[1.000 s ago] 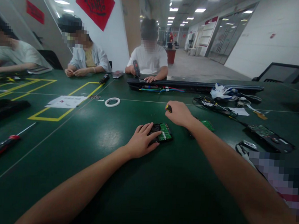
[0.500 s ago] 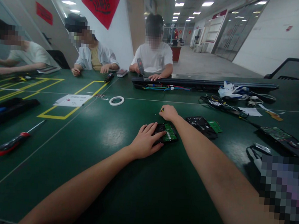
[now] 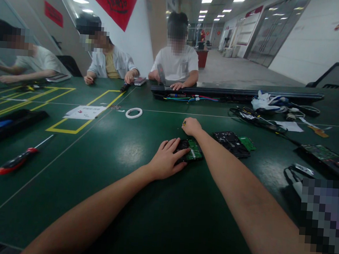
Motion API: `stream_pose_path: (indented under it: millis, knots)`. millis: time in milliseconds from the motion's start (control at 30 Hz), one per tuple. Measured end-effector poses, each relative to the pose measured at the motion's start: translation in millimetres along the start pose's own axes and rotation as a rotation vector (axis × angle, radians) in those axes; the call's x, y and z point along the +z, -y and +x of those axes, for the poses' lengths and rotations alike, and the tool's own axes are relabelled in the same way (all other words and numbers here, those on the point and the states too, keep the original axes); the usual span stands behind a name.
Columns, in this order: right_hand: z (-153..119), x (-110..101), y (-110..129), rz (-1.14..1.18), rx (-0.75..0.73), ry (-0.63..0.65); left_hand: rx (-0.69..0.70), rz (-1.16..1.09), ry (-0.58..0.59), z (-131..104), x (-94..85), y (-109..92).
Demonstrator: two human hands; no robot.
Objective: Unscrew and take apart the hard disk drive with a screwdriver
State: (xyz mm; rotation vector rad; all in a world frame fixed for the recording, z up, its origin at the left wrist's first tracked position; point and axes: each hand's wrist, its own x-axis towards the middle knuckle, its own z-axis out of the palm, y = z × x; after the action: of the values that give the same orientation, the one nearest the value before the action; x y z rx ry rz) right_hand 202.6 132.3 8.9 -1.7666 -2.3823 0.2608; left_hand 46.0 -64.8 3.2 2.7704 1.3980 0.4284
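Fingers (image 3: 180, 154) spread, your left hand (image 3: 164, 162) steadies black unit (image 3: 183, 145); bear on its edge, off green board (image 3: 196, 149). Right hand (image 3: 192, 127): closed round small yellow-and-black object (image 3: 184, 123), mostly hidden.

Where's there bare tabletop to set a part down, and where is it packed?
Bare: the green table between the screwdriver and the left hand, up to the white ring; also the near stretch between both forearms. Crowded: right of the right hand, with the black panel, cables and gloves.

Right hand (image 3: 192, 127) farther left, black casing (image 3: 230, 143) more visible
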Motion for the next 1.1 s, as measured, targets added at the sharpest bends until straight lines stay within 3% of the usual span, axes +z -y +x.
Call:
stream_pose_path:
  millis: [767, 900, 1100]
  knots:
    - [-24.5, -27.7, 23.7, -0.079, 0.045, 0.061, 0.003, -0.018, -0.001, -0.8, -2.0, -1.1]
    - [-50.7, -45.8, 19.9, -0.107, -0.002, 0.043, 0.001, -0.016, -0.009, -0.9, -2.3, -0.8]
    - [-126.1, -79.3, 7.4, -0.180, -0.183, 0.104, 0.013, -0.044, -0.034, -2.4, 1.7, 0.4]
